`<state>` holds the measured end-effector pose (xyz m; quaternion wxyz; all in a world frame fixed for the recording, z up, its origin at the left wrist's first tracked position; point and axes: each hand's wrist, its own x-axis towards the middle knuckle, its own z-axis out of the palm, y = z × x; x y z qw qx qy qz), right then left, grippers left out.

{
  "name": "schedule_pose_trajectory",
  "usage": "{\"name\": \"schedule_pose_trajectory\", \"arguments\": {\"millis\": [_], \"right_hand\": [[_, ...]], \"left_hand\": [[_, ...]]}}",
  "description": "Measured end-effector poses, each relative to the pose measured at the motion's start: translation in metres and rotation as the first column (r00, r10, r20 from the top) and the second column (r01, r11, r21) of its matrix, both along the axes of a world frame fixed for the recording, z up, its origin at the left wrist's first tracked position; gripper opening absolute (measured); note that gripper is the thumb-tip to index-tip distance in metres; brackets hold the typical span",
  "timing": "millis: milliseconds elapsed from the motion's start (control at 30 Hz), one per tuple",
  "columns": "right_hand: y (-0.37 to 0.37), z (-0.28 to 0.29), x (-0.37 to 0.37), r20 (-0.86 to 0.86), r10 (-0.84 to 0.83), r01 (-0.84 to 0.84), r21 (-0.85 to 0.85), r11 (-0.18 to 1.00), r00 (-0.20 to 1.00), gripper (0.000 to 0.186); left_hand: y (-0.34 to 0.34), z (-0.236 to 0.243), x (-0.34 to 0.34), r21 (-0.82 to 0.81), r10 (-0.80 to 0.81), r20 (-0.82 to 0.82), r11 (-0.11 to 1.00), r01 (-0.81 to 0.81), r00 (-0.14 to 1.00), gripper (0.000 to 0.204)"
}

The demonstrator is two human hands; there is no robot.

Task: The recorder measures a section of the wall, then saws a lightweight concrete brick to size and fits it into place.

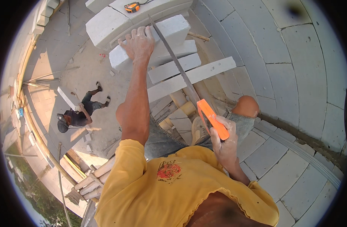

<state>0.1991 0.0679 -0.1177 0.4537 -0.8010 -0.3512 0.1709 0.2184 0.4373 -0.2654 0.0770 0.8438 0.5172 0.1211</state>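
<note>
My right hand [223, 142] is wrapped round the orange handle [215, 121] of a hand saw. The saw's long, dusty blade [178, 62] slants away up and left, lying across a pale building block [173, 29]. On that same block rests my left hand [138, 42], palm down and fingers spread, just left of the blade. Whether the teeth have cut into the block cannot be made out. Below it lie a narrower pale piece [179, 68] and a long pale strip [196, 77] with small holes.
An orange and black tape measure [132, 7] sits on a large block [109, 24] beyond. A block wall [253, 34] rises at right. Far below on the left, a person [80, 113] carries a long pale block. Bamboo poles [41, 140] edge the left side.
</note>
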Motion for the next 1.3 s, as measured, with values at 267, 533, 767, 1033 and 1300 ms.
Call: {"name": "schedule_pose_trajectory", "arguments": {"millis": [267,533,767,1033,1300], "right_hand": [[0.013,-0.013,0.005,-0.151,-0.051,0.039,-0.081,0.996,0.987,0.037],[0.077,-0.033,0.045,-0.024,0.019,-0.023,-0.172,0.985,1.0,0.036],[-0.017,-0.039,-0.013,0.012,0.019,-0.018,-0.035,0.999,1.0,0.039],[0.024,-0.079,0.01,-0.032,-0.031,0.033,0.067,0.997,0.999,0.034],[0.096,-0.095,0.048,-0.096,-0.003,0.006,0.032,0.999,0.995,0.036]], "left_hand": [[0.004,-0.006,0.001,-0.038,0.077,-0.053,0.996,-0.08,0.996,0.046],[-0.001,-0.007,0.024,-0.039,-0.007,-0.003,0.999,0.007,1.0,0.049],[0.018,-0.003,-0.005,0.071,0.039,-0.047,0.997,-0.035,0.998,0.05],[0.009,-0.01,0.004,0.006,0.07,-0.033,0.998,-0.07,0.997,0.05],[0.002,-0.015,0.017,0.069,0.011,-0.019,0.998,-0.01,1.0,0.05]]}}
